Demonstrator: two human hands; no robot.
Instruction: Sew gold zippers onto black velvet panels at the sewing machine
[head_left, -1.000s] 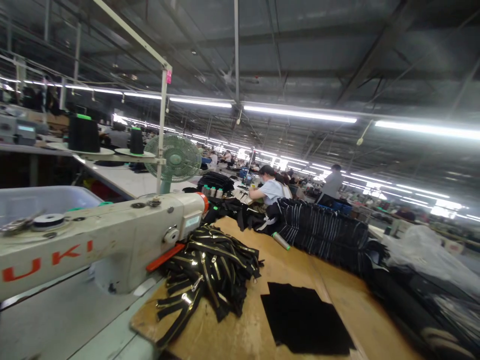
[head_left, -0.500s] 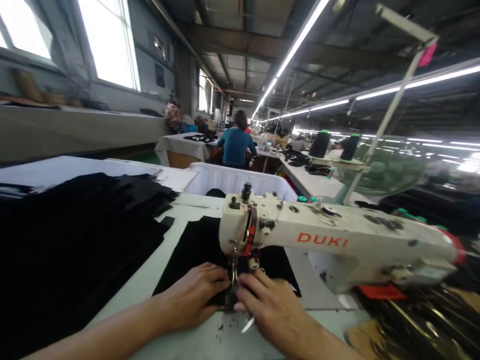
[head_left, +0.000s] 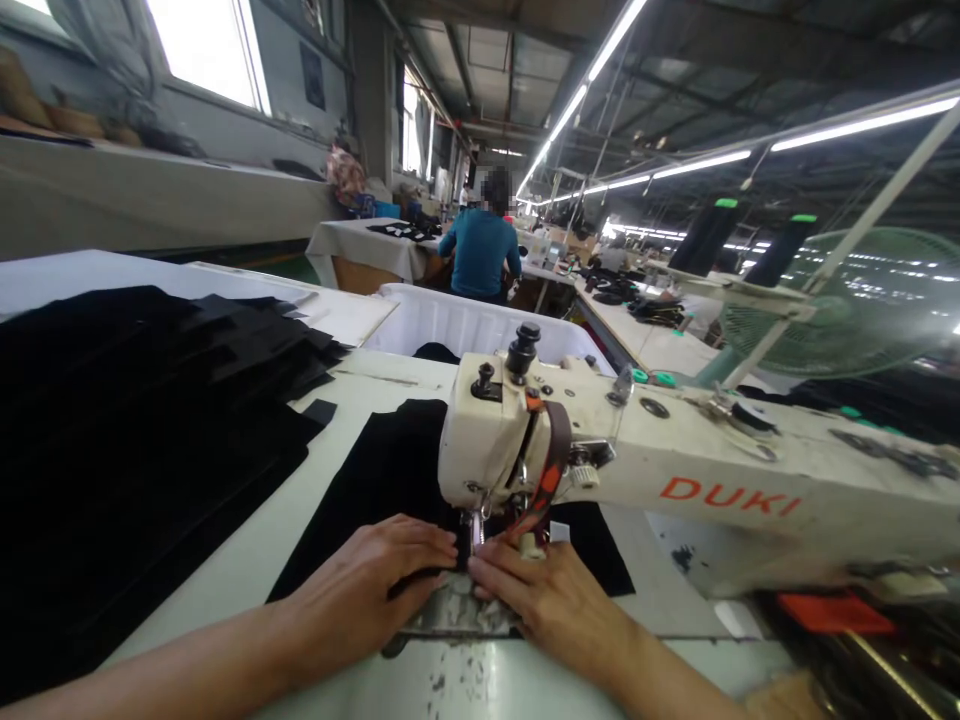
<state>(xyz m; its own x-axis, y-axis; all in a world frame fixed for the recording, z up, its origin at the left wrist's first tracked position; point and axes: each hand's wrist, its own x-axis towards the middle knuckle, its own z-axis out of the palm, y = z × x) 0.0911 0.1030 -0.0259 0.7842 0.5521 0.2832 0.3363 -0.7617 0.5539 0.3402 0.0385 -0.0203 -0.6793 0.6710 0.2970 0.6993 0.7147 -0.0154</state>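
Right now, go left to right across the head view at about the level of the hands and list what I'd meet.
Pile of black cloth pieces → left hand → metal presser foot → right hand → flat red piece.
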